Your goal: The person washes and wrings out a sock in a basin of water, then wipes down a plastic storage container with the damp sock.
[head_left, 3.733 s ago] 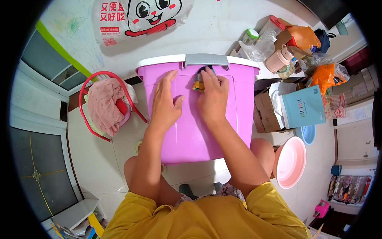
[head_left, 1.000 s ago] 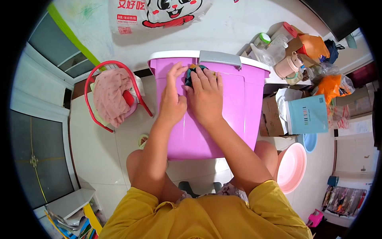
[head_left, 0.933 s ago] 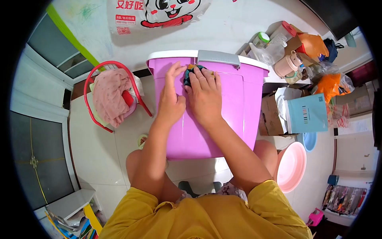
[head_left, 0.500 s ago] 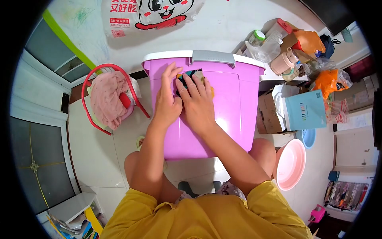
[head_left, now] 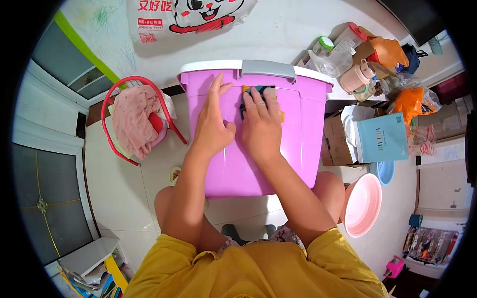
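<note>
A large pink-purple plastic storage box (head_left: 213, 174) is in front of me, with a white lid rim and a grey latch (head_left: 268, 70) along its far edge. My right hand (head_left: 262, 130) presses a small multicoloured patterned cloth (head_left: 271, 92) against the box's smooth panel, fingers spread over it. Much of the cloth is hidden under those fingers. To its left, my left hand (head_left: 212, 126) rests edge-on by the same panel, fingers stretched out and thumb apart, holding nothing. Whether its edge touches the box I cannot tell.
On the left stands a red-framed chair (head_left: 166, 114) bearing a pink cloth (head_left: 133, 119). To the right are a light blue box (head_left: 382, 138), a pink basin (head_left: 363, 206) and a cluttered surface with a beige flask (head_left: 355, 78). A printed plastic bag (head_left: 198, 15) hangs on the wall ahead.
My right hand has slid the cloth to the right across the panel. My left hand has stayed at the left, turned more edge-on, and a gap has opened between the hands.
</note>
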{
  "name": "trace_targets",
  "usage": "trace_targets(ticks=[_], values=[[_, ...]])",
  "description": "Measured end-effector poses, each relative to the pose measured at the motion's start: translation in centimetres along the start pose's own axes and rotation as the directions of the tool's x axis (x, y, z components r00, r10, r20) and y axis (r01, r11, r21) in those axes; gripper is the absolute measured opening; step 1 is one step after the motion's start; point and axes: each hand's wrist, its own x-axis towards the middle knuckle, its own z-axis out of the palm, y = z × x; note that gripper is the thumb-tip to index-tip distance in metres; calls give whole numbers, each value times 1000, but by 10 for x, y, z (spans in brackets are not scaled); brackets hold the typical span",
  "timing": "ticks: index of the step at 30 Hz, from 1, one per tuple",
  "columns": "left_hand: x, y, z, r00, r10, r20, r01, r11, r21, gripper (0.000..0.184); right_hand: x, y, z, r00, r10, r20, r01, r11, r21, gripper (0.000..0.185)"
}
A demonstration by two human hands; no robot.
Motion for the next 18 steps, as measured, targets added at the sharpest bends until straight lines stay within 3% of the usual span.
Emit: trace_targets(ticks=[2,7,18], values=[[0,1,-3,1000,13,15,-14,998,66,98,0,-3,0,991,-115,72,109,990,86,51],[0,-2,1,998,55,23,-56,998,33,100,2,-10,-2,971,-191,141,182,980,75,50],[0,11,-3,998,-20,54,18,999,36,108,-6,10,-8,999,47,19,-46,997,-66,51]])
